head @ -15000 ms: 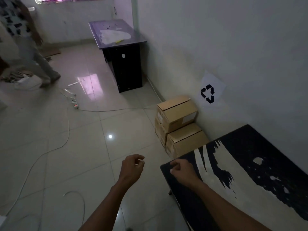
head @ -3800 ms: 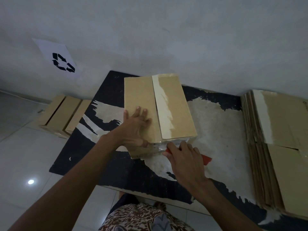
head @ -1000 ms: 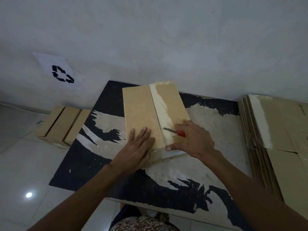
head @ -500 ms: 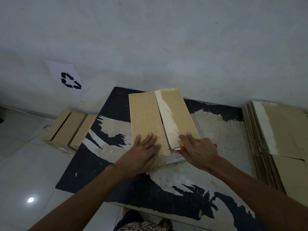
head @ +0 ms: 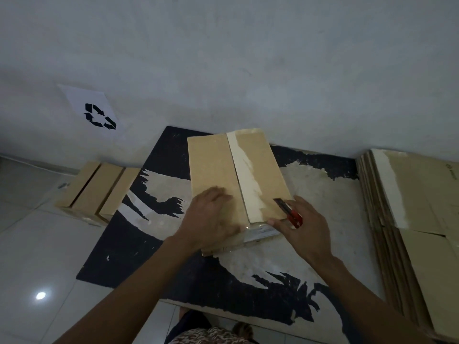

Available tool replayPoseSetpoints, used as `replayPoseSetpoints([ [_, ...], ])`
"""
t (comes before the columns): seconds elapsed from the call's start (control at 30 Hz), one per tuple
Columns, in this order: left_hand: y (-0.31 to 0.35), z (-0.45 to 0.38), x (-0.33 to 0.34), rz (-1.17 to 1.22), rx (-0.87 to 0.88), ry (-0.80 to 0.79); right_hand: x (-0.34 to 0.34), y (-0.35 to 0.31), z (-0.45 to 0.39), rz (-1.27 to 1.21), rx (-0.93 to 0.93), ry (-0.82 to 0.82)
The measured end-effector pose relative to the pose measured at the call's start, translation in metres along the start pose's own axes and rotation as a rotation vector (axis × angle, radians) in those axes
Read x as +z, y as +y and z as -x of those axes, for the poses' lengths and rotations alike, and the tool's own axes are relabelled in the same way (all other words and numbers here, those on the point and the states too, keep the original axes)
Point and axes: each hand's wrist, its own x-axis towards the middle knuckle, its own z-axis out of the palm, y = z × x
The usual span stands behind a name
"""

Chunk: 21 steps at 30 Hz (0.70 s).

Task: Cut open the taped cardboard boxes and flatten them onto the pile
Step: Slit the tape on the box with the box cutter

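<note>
The left hand (head: 211,217) lies flat, fingers straight, on the left flap of the cardboard box (head: 236,180), at its near end, and presses it down. The right hand (head: 305,227) is closed around the red handle of the cutter (head: 288,212), at the near right corner of the box; its dark blade points up and lies over the right flap. Half a second ago the blade was low, at the near end of the box's middle seam; now it is lifted and turned aside. I judge the cut along the top tape is finished, so the flaps can probably be opened next. The box stands on the black worn table (head: 173,276), its far end near the wall. To the right of the box lies the pile of flattened cardboard (head: 417,209). To the left of the box, on the floor, more closed boxes (head: 96,189) wait below a recycling sign (head: 99,115).
</note>
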Motion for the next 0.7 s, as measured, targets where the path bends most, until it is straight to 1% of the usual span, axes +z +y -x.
replayPoseSetpoints([
  [0.03, 0.005, -0.002, 0.004, -0.101, 0.006, -0.07, 0.002, 0.001, 0.002, -0.016, -0.002, -0.001],
  [0.07, 0.011, -0.004, 0.006, -0.186, 0.017, -0.091, 0.005, 0.001, 0.004, -0.018, -0.004, 0.004],
  [0.13, 0.016, -0.008, 0.007, -0.246, 0.034, -0.062, 0.007, -0.001, 0.008, 0.013, -0.011, 0.021],
  [0.27, 0.013, -0.016, 0.007, -0.07, 0.141, -0.082, 0.005, -0.002, 0.008, 0.055, -0.024, 0.034],
  [0.3, 0.011, -0.017, 0.008, -0.05, 0.141, -0.091, 0.005, -0.001, 0.006, 0.064, -0.026, 0.029],
  [0.43, 0.003, -0.015, 0.014, -0.099, 0.158, -0.116, 0.011, 0.0, 0.009, 0.04, -0.024, 0.044],
  [0.5, 0.0, -0.012, 0.015, -0.158, 0.174, -0.172, 0.014, 0.0, 0.011, -0.026, -0.018, 0.048],
  [0.53, 0.0, -0.01, 0.015, -0.173, 0.169, -0.212, 0.013, 0.0, 0.011, -0.059, -0.01, 0.052],
  [0.6, 0.004, -0.008, 0.011, -0.107, 0.119, -0.287, 0.01, -0.003, 0.013, -0.104, 0.002, 0.07],
  [0.7, 0.008, -0.01, 0.001, 0.003, 0.068, -0.354, 0.007, -0.009, 0.02, -0.057, -0.024, 0.087],
])
